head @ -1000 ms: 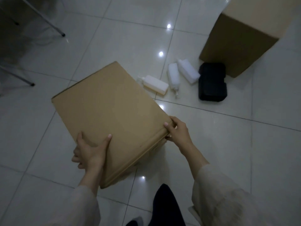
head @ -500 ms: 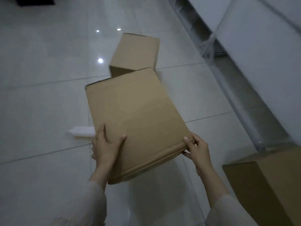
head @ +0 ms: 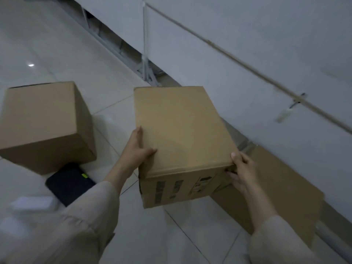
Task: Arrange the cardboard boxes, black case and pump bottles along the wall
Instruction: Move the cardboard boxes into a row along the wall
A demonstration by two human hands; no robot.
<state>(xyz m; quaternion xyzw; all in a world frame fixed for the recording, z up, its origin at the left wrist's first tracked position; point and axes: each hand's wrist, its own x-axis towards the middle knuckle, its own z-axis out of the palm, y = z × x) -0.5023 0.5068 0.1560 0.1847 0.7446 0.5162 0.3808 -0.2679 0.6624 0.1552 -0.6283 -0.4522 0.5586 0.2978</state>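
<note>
I hold a closed cardboard box (head: 182,134) between both hands, just above the tiled floor and close to the white wall. My left hand (head: 136,147) grips its near left edge. My right hand (head: 241,168) grips its near right corner. A second cardboard box (head: 276,191) stands against the wall right behind my right hand. A third cardboard box (head: 45,124) sits on the floor at the left. The black case (head: 68,182) lies in front of that box. A white pump bottle (head: 32,203) lies blurred at the lower left.
The white wall (head: 266,44) runs diagonally from top centre to the right edge, with a thin cord (head: 238,61) across it. A white metal frame (head: 146,71) stands at the wall's base beyond the held box. Glossy floor tiles (head: 57,54) stretch to the upper left.
I have turned to the right with the held box, bringing it from the open floor up to the wall next to the box standing there. The third box and black case now lie at my left.
</note>
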